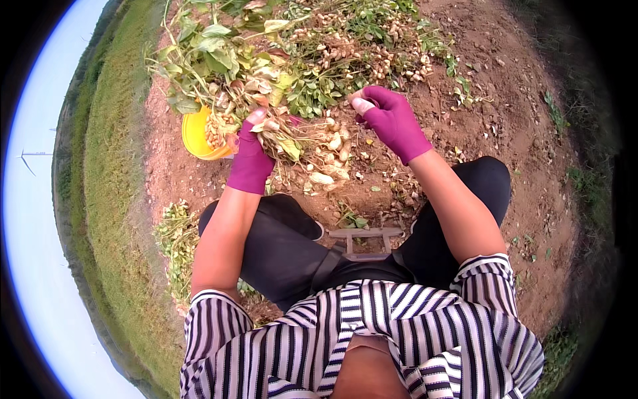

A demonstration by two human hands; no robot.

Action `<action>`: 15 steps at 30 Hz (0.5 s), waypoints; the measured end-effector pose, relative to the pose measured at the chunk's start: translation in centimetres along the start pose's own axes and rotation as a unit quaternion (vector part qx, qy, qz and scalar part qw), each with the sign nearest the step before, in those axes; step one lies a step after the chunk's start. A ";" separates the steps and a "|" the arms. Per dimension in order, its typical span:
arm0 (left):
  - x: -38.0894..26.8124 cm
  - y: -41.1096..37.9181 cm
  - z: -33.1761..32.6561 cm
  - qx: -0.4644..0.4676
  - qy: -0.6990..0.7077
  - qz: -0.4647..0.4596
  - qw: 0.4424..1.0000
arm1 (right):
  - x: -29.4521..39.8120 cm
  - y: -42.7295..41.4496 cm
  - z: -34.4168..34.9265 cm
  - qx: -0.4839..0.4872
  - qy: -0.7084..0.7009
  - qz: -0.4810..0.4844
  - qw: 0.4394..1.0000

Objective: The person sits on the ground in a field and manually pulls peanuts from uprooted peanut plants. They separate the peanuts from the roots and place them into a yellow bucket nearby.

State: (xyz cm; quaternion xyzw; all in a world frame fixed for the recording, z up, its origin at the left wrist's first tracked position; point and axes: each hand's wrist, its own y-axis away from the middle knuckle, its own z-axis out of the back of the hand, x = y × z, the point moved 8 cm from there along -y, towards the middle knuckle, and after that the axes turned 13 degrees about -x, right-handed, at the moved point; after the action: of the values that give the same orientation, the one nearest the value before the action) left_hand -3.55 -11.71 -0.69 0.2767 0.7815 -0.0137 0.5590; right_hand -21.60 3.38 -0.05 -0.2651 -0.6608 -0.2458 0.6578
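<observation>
My left hand [253,152], in a magenta fingerless glove, is closed on the stems of a leafy peanut plant [214,47]. Its roots carry a cluster of pale peanut pods [331,144] that hangs to the right of the hand. My right hand [391,117], in a matching glove, is up and to the right of those pods, its thumb and fingertips close together; whether something small is between them I cannot tell. A yellow bucket [196,134] with loose peanuts [218,127] in it is just left of my left hand, partly behind leaves.
A heap of pulled peanut plants with pods [354,47] lies on the soil beyond my hands. More plants [178,244] lie by my left knee. A low metal-framed stool [366,233] shows between my legs. Grass [112,174] borders the soil at left.
</observation>
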 end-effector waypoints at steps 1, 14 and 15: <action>-0.9 0.4 -0.2 0.005 0.022 -0.009 1.000 | -1.0 0.2 0.1 -0.004 -0.026 -0.054 0.998; 0.1 3.3 0.0 0.183 0.001 0.039 0.982 | -4.0 5.7 -5.4 0.199 -0.071 -0.239 0.948; 0.1 3.5 -0.1 0.191 0.014 0.055 0.980 | -3.7 5.9 -5.8 0.222 -0.060 -0.231 0.946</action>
State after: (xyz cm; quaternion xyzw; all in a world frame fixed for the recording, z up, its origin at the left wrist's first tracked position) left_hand -2.10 -8.71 0.25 0.4211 0.7557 -0.1278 0.4850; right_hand -13.40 3.70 -3.79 0.0327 -0.7801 -0.2214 0.5842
